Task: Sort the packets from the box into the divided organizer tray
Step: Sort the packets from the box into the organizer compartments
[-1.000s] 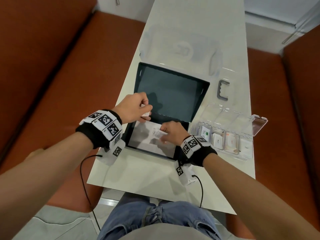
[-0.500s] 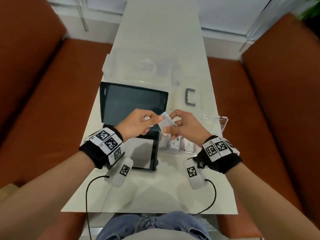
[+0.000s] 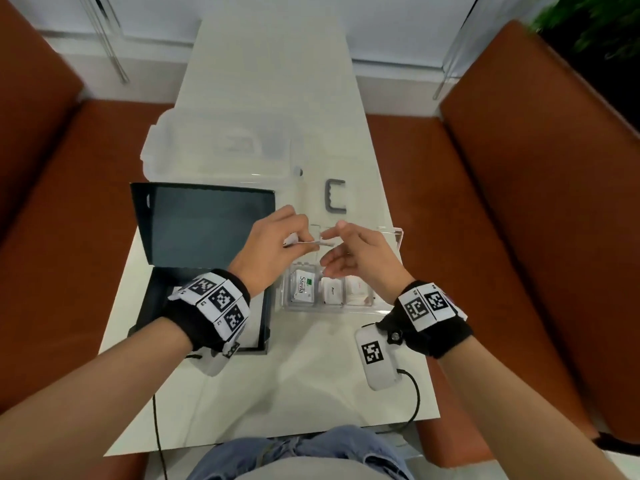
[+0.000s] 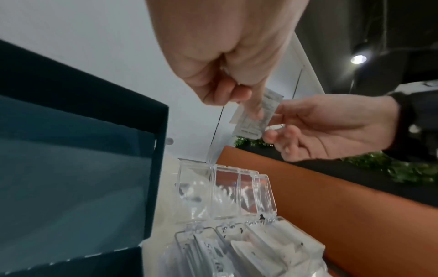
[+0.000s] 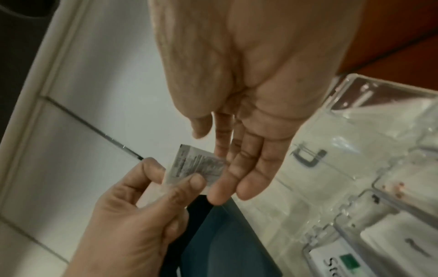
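Observation:
A small white packet [image 3: 317,243] hangs in the air above the clear divided organizer tray [image 3: 332,308]. My left hand [image 3: 304,242] pinches it between thumb and forefinger, seen close in the left wrist view [image 4: 249,101]. My right hand [image 3: 329,245] hovers just right of the packet [image 5: 194,165] with straight, relaxed fingers [image 5: 246,187] at its edge. The tray's near compartments hold white packets, one marked Stevia [image 3: 304,287]; its clear lid [image 4: 237,191] stands open behind. The dark box [image 3: 201,223] lies open to the left, its floor mostly hidden by my left wrist.
A large clear plastic container [image 3: 221,150] sits behind the box. A grey U-shaped handle [image 3: 336,195] lies on the white table [image 3: 277,81] beyond the tray. Orange benches [image 3: 519,237] flank the narrow table on both sides.
The right hand lifted a packet out of the box and both hands moved right over the tray. The packet passed to the left hand, and the right hand's fingers have let go.

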